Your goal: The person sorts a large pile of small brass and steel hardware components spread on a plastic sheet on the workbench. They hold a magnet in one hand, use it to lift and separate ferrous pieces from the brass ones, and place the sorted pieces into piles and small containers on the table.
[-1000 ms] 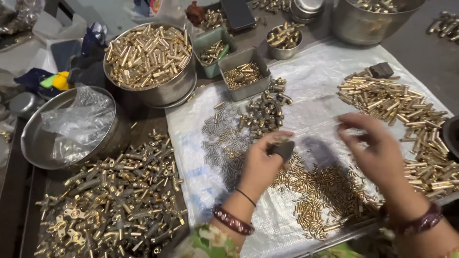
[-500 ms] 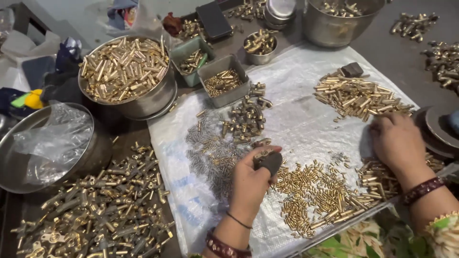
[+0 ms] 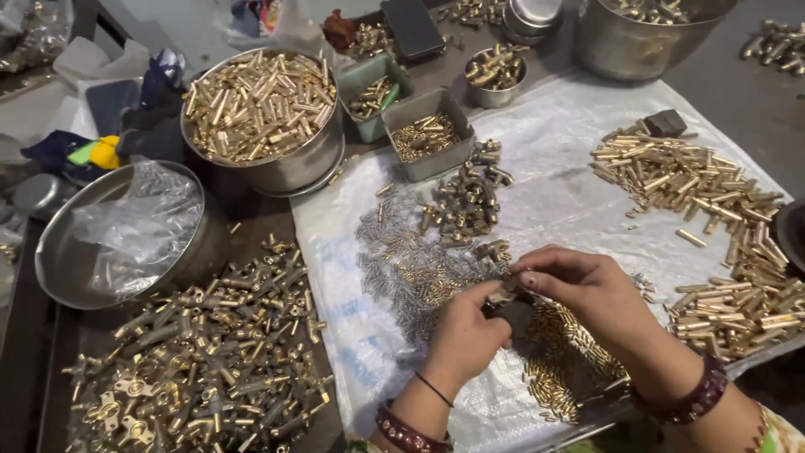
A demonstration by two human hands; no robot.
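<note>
From the head camera, the person's two hands meet over a white sheet (image 3: 579,193) spread on the table. The left hand (image 3: 465,335) has its fingers closed around a small dark block (image 3: 513,315). The right hand (image 3: 591,294) pinches a tiny brass piece (image 3: 506,294) at the top of that block, fingers closed on it. The block is held near the front edge of the table, just above a heap of small brass pins (image 3: 562,361).

A lot of parts lie loose. A pile of brass tubes (image 3: 704,226) runs along the right edge of the sheet. A clump of darker fittings (image 3: 465,201) sits near the middle. A big pile of brass fittings (image 3: 201,369) fills the front left corner of the table. At the back, a round metal tin (image 3: 264,117) is full of brass tubes, and a small grey tray (image 3: 428,134) holds some pins. Judging by these heaps, much is left to handle.
</note>
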